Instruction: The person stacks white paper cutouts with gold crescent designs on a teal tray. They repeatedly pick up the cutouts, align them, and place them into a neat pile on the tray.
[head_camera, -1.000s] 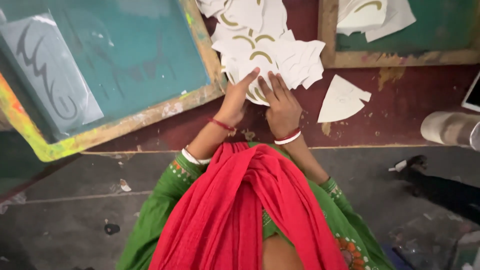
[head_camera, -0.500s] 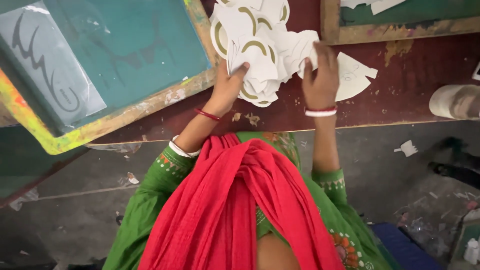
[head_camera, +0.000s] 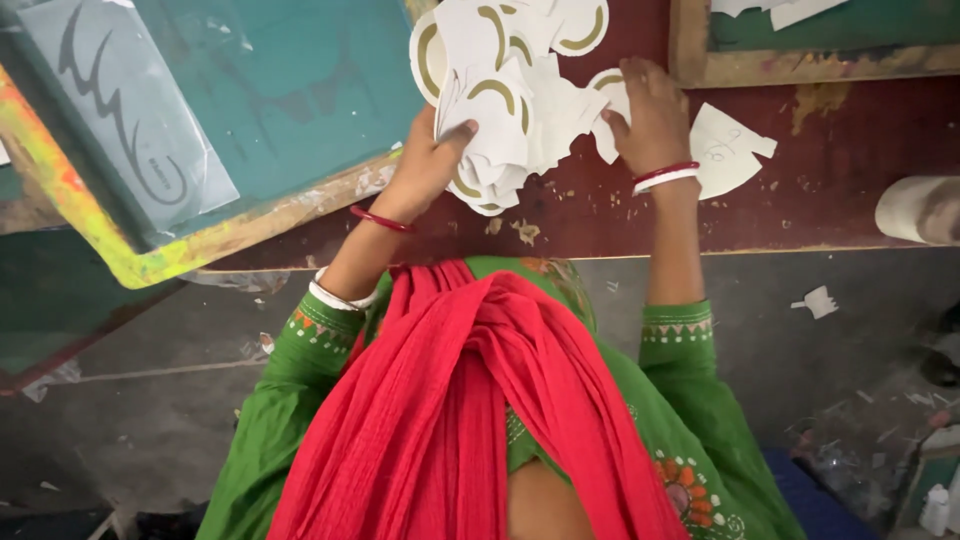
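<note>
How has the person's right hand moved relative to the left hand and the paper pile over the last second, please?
Yes. The right hand has moved rightwards, away from the left hand, to the right edge of the paper cutouts.

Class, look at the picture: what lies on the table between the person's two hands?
In the head view, a heap of white paper cut-outs with olive arcs lies between the left hand and the right hand; both touch it.

A stack of white cutouts (head_camera: 490, 150) printed with gold arcs is gripped by the left hand (head_camera: 425, 165) over a dark red table (head_camera: 820, 200). More cutouts (head_camera: 540, 90) in the pile are pressed flat by the right hand (head_camera: 650, 110), with a single white piece (head_camera: 725, 150) just right of its wrist. A teal screen (head_camera: 270, 90) in a yellow-stained frame is seen at far left, a paper roll (head_camera: 915, 208) at the right edge.
</note>
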